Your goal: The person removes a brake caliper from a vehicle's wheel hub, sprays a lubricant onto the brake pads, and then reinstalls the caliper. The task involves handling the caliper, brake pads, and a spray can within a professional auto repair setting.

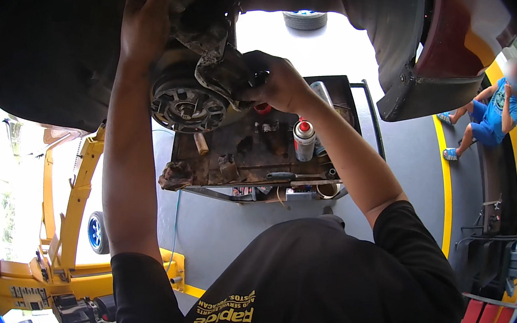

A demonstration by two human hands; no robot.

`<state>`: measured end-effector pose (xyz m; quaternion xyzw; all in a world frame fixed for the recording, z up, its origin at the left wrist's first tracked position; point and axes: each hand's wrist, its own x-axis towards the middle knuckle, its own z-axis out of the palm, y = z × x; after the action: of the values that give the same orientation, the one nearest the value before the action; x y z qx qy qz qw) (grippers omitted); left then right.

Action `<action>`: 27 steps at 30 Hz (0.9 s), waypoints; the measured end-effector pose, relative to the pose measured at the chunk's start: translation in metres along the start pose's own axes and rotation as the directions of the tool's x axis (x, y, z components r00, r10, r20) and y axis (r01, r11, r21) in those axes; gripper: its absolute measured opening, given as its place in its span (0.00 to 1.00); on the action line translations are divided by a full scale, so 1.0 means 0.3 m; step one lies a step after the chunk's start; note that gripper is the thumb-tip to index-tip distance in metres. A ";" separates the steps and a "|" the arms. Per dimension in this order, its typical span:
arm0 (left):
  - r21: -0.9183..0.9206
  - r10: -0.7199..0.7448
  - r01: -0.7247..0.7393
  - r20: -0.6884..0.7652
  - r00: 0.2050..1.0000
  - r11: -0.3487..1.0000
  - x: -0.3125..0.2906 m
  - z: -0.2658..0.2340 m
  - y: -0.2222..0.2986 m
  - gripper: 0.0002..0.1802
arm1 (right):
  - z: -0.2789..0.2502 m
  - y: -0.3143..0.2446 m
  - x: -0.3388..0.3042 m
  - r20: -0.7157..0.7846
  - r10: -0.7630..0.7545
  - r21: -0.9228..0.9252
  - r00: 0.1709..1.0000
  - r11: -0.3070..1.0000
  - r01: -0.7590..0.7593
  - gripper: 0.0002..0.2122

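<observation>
Overhead is the dark underside of a raised car, with a grimy metal underbody part (215, 62) hanging at the wheel area. My left hand (145, 26) reaches up along the left side of this part, its fingers stretched out and partly lost in shadow. On the other side, my right hand (282, 85) is closed, its fingers curled round a dark, rounded end of the metal part. What lies inside that grip is mostly hidden. Just below and between my forearms is a round, slotted metal wheel hub (188, 107).
Below stands a dirty work cart (242, 169) carrying a spray can (303, 140) with a red top, hand tools and a crumpled rag (176, 175). A yellow lift arm (79, 187) rises at left. A person (496, 114) in blue sits at right, near a dark car panel (433, 85).
</observation>
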<state>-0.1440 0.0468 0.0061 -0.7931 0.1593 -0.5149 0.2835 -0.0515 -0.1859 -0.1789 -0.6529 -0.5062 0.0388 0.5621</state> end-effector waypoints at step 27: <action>-0.640 0.549 0.181 0.747 0.375 0.747 0.232 0.173 0.480 0.16 | 0.205 0.130 -0.061 -0.454 0.005 0.311 0.891 0.938 0.153 0.22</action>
<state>-0.0622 -0.0898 -0.0476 -0.9583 0.2344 0.1298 0.0993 -0.0744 -0.1504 -0.2412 -0.5178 -0.3736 -0.0477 0.7681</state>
